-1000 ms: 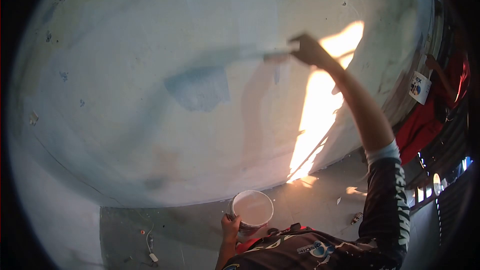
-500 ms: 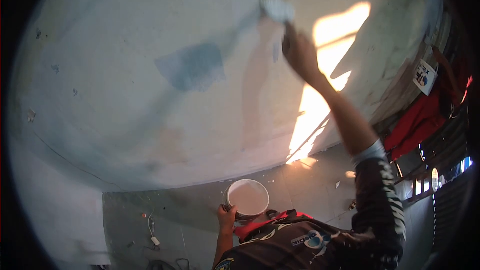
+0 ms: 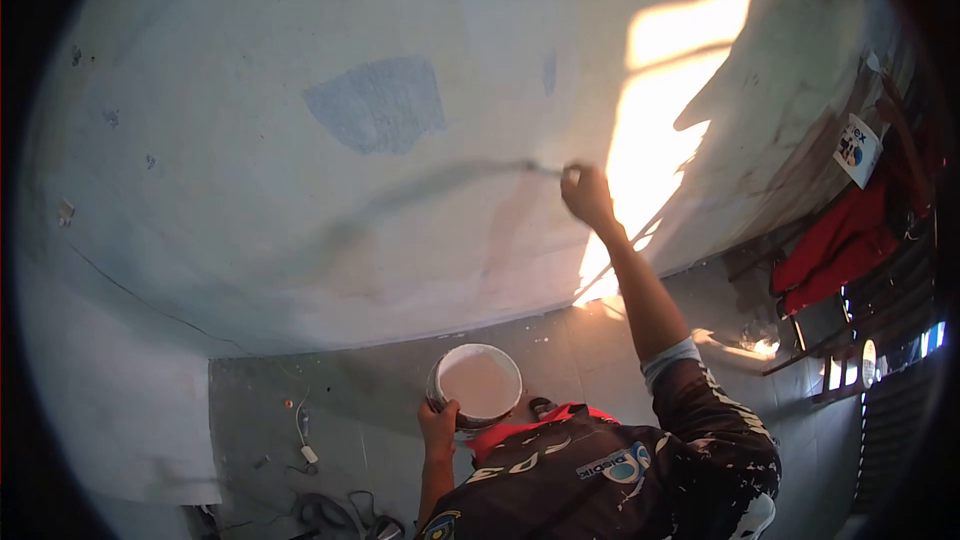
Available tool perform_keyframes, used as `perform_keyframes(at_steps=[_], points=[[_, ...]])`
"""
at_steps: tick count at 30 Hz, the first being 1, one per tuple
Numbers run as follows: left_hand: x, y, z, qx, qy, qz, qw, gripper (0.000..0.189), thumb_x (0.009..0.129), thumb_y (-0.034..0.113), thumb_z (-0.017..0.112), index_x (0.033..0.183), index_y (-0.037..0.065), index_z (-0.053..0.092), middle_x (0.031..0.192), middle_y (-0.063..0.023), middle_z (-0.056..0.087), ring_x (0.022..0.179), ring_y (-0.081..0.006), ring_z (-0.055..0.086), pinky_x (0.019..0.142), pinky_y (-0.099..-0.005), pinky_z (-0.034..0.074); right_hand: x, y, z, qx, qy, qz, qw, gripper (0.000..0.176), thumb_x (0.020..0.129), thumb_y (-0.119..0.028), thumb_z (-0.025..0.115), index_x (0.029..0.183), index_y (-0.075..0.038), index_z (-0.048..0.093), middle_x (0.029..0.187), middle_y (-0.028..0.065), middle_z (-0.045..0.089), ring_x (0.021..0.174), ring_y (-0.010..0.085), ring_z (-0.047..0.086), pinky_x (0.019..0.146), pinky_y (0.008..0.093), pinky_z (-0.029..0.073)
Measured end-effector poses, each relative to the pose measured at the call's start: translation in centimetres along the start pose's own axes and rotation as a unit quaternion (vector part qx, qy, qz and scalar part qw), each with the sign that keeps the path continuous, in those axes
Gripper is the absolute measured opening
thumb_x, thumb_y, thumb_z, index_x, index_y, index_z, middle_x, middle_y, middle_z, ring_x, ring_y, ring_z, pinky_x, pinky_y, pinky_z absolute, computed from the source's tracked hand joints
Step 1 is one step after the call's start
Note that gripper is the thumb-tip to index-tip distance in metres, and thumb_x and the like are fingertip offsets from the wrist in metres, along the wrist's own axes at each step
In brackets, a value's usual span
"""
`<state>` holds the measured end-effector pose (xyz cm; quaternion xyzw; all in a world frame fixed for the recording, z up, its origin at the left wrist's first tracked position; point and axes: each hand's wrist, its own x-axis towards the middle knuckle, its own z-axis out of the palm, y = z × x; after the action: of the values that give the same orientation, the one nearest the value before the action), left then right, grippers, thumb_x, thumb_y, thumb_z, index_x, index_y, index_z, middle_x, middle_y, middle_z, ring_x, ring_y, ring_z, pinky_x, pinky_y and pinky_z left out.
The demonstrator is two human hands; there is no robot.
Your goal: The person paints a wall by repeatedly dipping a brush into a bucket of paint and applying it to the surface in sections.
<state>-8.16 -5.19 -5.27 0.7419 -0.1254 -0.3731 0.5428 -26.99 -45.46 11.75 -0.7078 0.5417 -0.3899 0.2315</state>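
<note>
My left hand [image 3: 438, 422] grips the rim of a round white bucket [image 3: 480, 385] with pale paint inside, held low near my body. In front of me is a pale wall [image 3: 250, 190], where my right hand [image 3: 587, 195] is raised with its fingers closed round a brush [image 3: 545, 170]. The brush is thin and blurred in this view, pointing left toward the wall. A bluish patch [image 3: 380, 105] shows on the wall, up and to the left of the brush.
Bright sunlight [image 3: 670, 60] falls on the wall at the right. Red cloth [image 3: 835, 250] and a white printed container [image 3: 857, 150] are at the far right. Cables and a power strip [image 3: 309, 454] lie on the grey floor [image 3: 380, 480] at lower left.
My right hand has come down the wall with the brush, which was higher up before. The bucket in my left hand appears slightly further left and up as the view shifted.
</note>
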Motion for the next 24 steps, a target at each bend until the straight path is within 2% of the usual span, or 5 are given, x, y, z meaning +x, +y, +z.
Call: perform_keyframes(at_steps=[4,6,10,15,24], points=[[-0.9,0.0,0.5,0.002,0.003,-0.052,0.999,0.038,0.069,0.008,0.066,0.104,-0.004,0.060,0.093,-0.0086,0.062,0.080,-0.0187,0.059,0.072,-0.0307,0.048,2.2,-11.4,-9.5,0.034,0.123,-0.113,0.985,0.033,0.087,-0.021,0.060,0.114,-0.004,0.063,0.065,0.0154,0.063,0.063,0.0227,0.064,0.063,0.0361,0.050],[-0.5,-0.8,1.1,-0.018,-0.004,0.010,1.000,0.025,0.069,0.010,0.067,0.089,0.001,0.056,0.080,-0.0038,0.055,0.067,-0.0141,0.056,0.053,-0.0288,0.047,3.7,-16.1,-12.9,0.042,0.191,-0.184,0.963,0.031,0.088,-0.024,0.058,0.110,-0.002,0.063,0.062,0.0127,0.060,0.057,0.0206,0.059,0.059,0.0363,0.048],[-2.1,0.1,1.9,-0.003,-0.011,0.018,1.000,0.026,0.069,0.010,0.067,0.090,0.001,0.055,0.081,-0.0046,0.055,0.065,-0.0143,0.055,0.053,-0.0293,0.048,3.9,-20.7,-17.0,0.066,0.187,-0.143,0.970,0.030,0.089,-0.022,0.058,0.108,0.000,0.061,0.059,0.0150,0.059,0.053,0.0254,0.057,0.056,0.0386,0.047],[-1.7,-0.2,1.8,-0.031,-0.010,-0.051,0.998,0.031,0.069,0.005,0.065,0.098,-0.002,0.058,0.087,-0.0049,0.059,0.077,-0.0148,0.056,0.069,-0.0289,0.046,4.3,-5.2,-2.7,-0.095,0.259,-0.268,0.923,0.038,0.090,-0.013,0.056,0.127,-0.005,0.054,0.079,0.0223,0.062,0.064,0.0391,0.059,0.058,0.0475,0.047],[-0.8,2.6,0.7,-0.006,0.015,-0.057,0.998,0.024,0.068,0.006,0.066,0.089,-0.001,0.056,0.084,-0.0048,0.056,0.073,-0.0141,0.054,0.066,-0.0290,0.045,-7.2,15.0,12.4,-0.058,-0.099,0.088,0.989,0.036,0.086,-0.014,0.055,0.120,-0.007,0.057,0.086,0.0302,0.065,0.083,0.0459,0.064,0.075,0.0532,0.050]])
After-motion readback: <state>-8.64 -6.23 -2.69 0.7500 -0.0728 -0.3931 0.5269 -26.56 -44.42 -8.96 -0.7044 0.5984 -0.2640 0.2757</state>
